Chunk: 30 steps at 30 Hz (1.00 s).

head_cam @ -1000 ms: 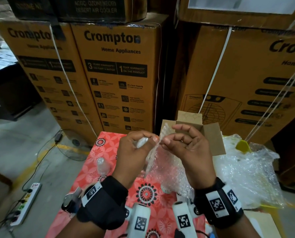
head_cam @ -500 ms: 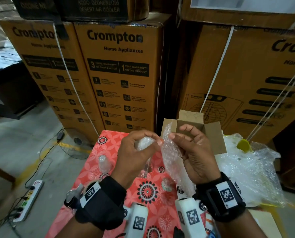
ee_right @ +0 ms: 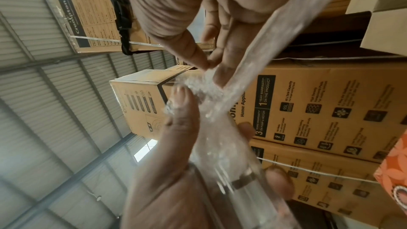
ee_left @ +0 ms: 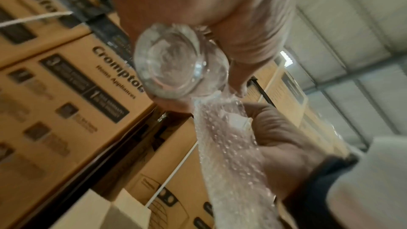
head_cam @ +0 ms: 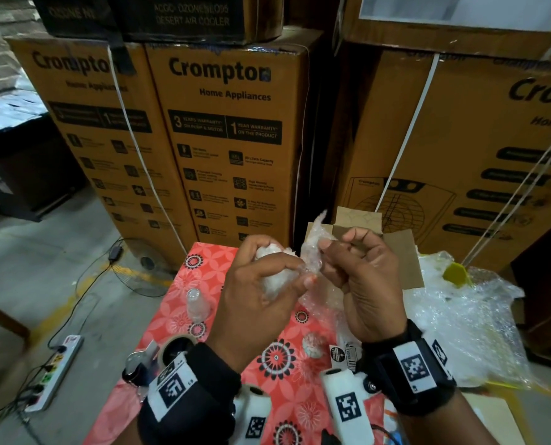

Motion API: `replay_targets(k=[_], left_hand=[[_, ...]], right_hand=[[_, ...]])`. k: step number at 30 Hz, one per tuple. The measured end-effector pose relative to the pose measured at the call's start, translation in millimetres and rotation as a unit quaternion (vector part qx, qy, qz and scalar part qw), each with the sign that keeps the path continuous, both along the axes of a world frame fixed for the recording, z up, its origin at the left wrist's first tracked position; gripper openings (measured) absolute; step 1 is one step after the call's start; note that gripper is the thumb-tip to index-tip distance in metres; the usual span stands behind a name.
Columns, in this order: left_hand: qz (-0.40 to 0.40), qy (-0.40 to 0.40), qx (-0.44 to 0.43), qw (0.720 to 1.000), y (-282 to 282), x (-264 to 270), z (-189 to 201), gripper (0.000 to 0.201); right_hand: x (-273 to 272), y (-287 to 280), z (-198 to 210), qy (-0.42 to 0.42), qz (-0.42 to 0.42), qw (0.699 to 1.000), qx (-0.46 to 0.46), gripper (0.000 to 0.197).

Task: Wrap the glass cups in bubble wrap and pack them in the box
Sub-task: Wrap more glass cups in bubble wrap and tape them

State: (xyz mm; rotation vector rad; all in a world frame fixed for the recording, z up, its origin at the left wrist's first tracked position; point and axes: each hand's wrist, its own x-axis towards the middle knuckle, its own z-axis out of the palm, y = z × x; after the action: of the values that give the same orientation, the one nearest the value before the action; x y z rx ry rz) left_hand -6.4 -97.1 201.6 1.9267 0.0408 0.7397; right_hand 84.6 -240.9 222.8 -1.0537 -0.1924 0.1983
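Stacked Crompton cartons (head_cam: 229,149) behind desk (head_cam: 184,303) with red floral cover. Left hand (head_cam: 261,293) curled round glass cup (ee_left: 176,62), held up over desk, partly swathed in bubble wrap (head_cam: 312,252). Right hand (head_cam: 364,284) pinching loose wrap end just beside cup. Open cardboard box (head_cam: 406,255) behind hands; second bare cup (head_cam: 198,305) upside down on desk at left; bubble wrap heap (head_cam: 467,322) at right

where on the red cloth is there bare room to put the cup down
Bare cloth lies at the far left corner, beyond the loose glass cup. Another patch sits between the wrists. The right side is crowded with the bubble wrap pile and the box.
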Motion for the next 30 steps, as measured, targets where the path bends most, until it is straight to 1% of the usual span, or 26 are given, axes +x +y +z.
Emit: replay_targets(k=[2,3,5,8,10,12,14,17,20,22,25,30], left_hand=[[0.018,-0.012,-0.069,0.997,0,1,-1,0.009],[0.031,-0.025,-0.085,0.996,0,2,-1,0.01],[0.056,-0.047,-0.095,0.993,1,4,-1,0.01],[0.089,-0.07,-0.053,0.992,0,4,2,0.01],[0.1,-0.079,-0.023,0.992,-3,5,3,0.008],[0.101,-0.084,0.0,0.991,-4,5,3,0.006],[0.108,-0.098,0.036,0.989,-4,6,3,0.006],[0.118,-0.125,0.103,0.98,-4,6,1,0.011],[0.117,-0.139,0.135,0.974,-5,6,0,0.013],[0.117,-0.144,0.126,0.975,-6,6,1,0.012],[0.099,-0.143,0.091,0.981,-7,5,3,0.014],[0.073,-0.119,0.044,0.989,-6,3,3,0.012]], right_hand=[[-4,-3,2,0.01,0.043,0.999,0.0,0.013],[-7,-5,2,0.005,0.057,0.998,-0.013,0.013],[-15,-10,0,-0.024,0.07,0.995,-0.062,0.022],[-28,-11,2,-0.096,0.07,0.985,-0.122,0.025],[-32,-9,5,-0.128,0.064,0.981,-0.131,0.023],[-32,-6,6,-0.139,0.05,0.98,-0.13,0.021],[-30,-6,8,-0.125,0.039,0.984,-0.118,0.022],[-28,-8,10,-0.107,0.05,0.987,-0.106,0.022],[-27,-8,8,-0.108,0.056,0.988,-0.097,0.021],[-26,-7,8,-0.107,0.058,0.989,-0.086,0.019],[-24,-9,7,-0.103,0.064,0.99,-0.07,0.014],[-24,-9,8,-0.061,0.076,0.995,-0.028,0.011]])
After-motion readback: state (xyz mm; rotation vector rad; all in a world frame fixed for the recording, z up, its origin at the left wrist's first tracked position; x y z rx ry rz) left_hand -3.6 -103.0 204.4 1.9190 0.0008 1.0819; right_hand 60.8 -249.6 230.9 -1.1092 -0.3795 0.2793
